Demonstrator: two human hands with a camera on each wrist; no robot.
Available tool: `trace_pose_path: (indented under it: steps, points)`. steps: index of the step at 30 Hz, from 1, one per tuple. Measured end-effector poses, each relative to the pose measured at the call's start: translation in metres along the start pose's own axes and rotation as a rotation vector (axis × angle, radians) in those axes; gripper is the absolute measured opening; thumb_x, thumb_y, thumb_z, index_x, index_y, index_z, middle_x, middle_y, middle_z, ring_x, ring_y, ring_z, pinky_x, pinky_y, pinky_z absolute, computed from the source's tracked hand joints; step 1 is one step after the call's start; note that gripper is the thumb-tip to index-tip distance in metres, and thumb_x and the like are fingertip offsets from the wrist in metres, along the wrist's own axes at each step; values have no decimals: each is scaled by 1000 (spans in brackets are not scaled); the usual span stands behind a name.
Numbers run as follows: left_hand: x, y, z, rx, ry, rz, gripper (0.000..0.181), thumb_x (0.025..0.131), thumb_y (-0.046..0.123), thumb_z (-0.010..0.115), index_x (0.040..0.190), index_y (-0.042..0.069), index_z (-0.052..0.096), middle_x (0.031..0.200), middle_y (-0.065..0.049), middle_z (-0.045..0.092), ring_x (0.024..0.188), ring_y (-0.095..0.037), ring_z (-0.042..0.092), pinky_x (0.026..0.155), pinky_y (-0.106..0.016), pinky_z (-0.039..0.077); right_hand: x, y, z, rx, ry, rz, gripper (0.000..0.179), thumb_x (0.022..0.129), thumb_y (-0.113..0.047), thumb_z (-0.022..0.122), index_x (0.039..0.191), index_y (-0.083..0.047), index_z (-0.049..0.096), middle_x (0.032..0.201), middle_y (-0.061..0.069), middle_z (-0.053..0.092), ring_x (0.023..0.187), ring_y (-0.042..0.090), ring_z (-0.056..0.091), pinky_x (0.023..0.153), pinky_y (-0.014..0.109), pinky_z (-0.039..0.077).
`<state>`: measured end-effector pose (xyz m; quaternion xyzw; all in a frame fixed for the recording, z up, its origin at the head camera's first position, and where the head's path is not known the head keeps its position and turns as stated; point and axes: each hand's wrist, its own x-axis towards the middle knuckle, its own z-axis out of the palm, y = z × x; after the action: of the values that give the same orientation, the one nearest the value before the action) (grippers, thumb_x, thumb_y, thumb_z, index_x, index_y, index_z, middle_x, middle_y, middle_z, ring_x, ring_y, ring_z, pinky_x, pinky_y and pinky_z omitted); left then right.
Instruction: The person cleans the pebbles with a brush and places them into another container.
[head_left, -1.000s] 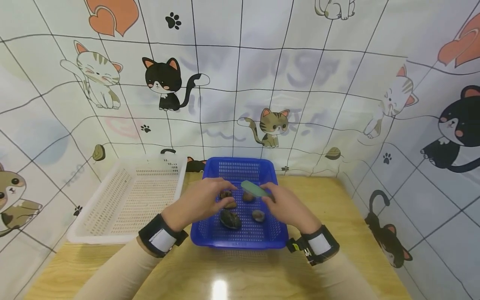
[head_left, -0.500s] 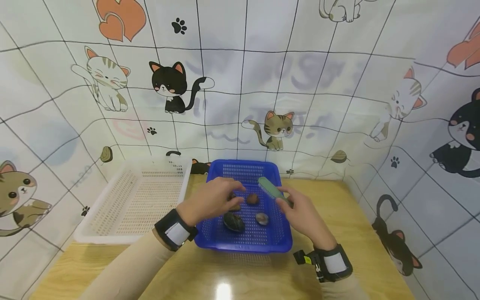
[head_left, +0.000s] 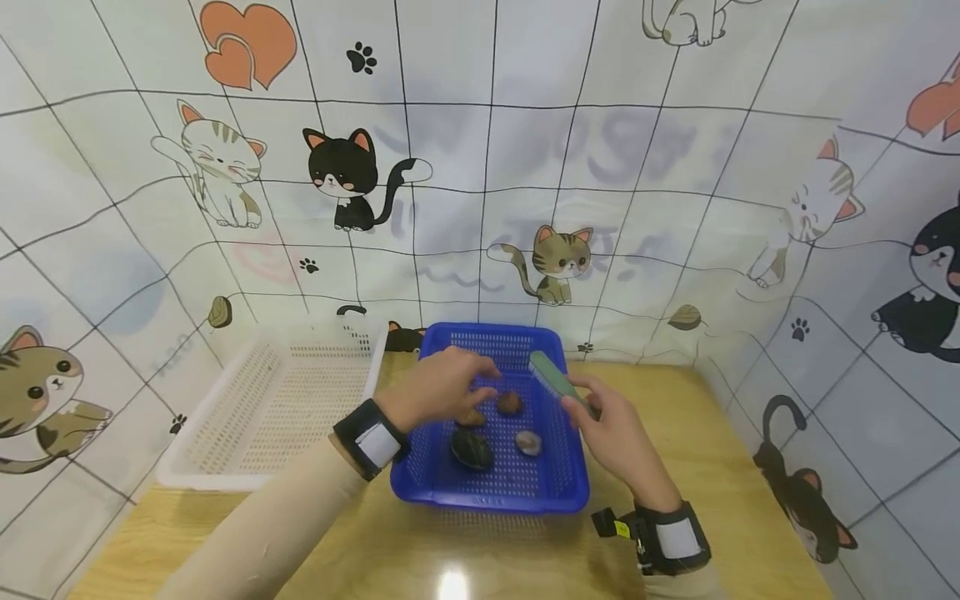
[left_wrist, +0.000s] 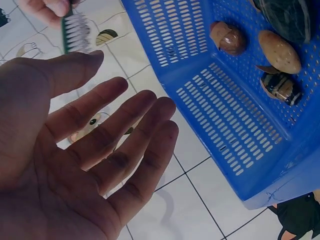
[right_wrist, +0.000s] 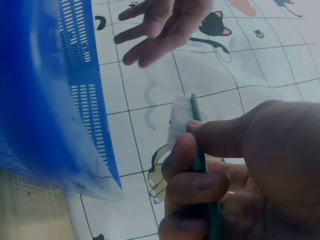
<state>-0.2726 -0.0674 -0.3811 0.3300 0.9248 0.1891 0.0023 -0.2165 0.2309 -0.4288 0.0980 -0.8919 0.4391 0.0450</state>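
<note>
My right hand (head_left: 618, 429) grips a green brush (head_left: 553, 377) with white bristles over the right rim of the blue basket (head_left: 487, 503). In the right wrist view, fingers and thumb wrap the handle and the bristles (right_wrist: 180, 117) point up and left. My left hand (head_left: 442, 385) hovers above the basket's left side, its fingers spread and slightly bent, holding nothing. Several stones lie in the basket: a dark green one (head_left: 472, 450), a pale grey one (head_left: 528, 442), a brown one (head_left: 510, 404) and a tan one (head_left: 470, 418). A black striped stone (left_wrist: 281, 89) shows in the left wrist view.
A white perforated basket (head_left: 277, 408) stands left of the blue one. Both rest on a wooden table (head_left: 375, 550), against a cat-patterned wall covering (head_left: 465, 150) at the back and sides.
My right hand has moved right with the brush, from over the basket's middle to its right rim, and the brush has turned more upright. The left hand has shifted slightly right, still above the stones.
</note>
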Motion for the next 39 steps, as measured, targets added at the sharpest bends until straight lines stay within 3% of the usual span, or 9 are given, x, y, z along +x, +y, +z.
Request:
trace_pose_path:
  steps: [8,13,15,21,25,31,39]
  points:
    - [17,-6,2,23,-47,-30,32,113,29,79,140,13,82,141,-9,85,129,-30,82,105,-49,72,2,-8,-8,-18,5,7,49,122,-25,65,168,-10,59,99,14,82,93,25,78,62,26,48]
    - [30,-2,8,38,-89,-27,35,113,31,79,142,11,81,140,-11,85,128,-29,82,107,-49,72,3,-9,-14,-50,32,-6,46,121,-23,66,165,-9,62,95,12,78,80,21,67,63,25,47]
    - [35,0,10,52,-116,-37,38,114,36,79,143,10,80,140,-11,85,126,-28,82,108,-49,72,4,-9,-16,-53,44,-9,45,121,-21,66,164,-8,62,92,12,75,75,21,59,61,26,45]
    - [47,0,20,68,-216,-65,40,116,45,73,139,13,82,126,-4,87,105,-19,83,100,-43,73,4,-7,-21,-55,75,-10,45,121,-22,66,163,-6,62,93,12,76,77,19,60,60,26,48]
    - [53,-1,29,39,-245,-68,34,115,38,77,136,12,83,121,-3,88,97,-17,82,94,-40,74,0,-7,-24,-51,82,5,45,121,-23,66,163,-6,62,93,12,75,71,18,55,56,26,44]
    - [63,-3,43,9,-270,-87,32,110,25,83,138,9,82,133,-8,87,118,-25,85,107,-45,72,-4,-5,-26,-36,78,22,43,121,-24,66,162,-9,63,92,12,74,66,15,51,54,26,42]
    - [73,-7,65,-38,-295,-92,32,105,11,85,137,9,81,134,-9,88,123,-26,85,108,-42,72,-5,-3,-27,-43,84,15,44,121,-25,66,162,-9,64,91,11,73,68,15,53,55,26,43]
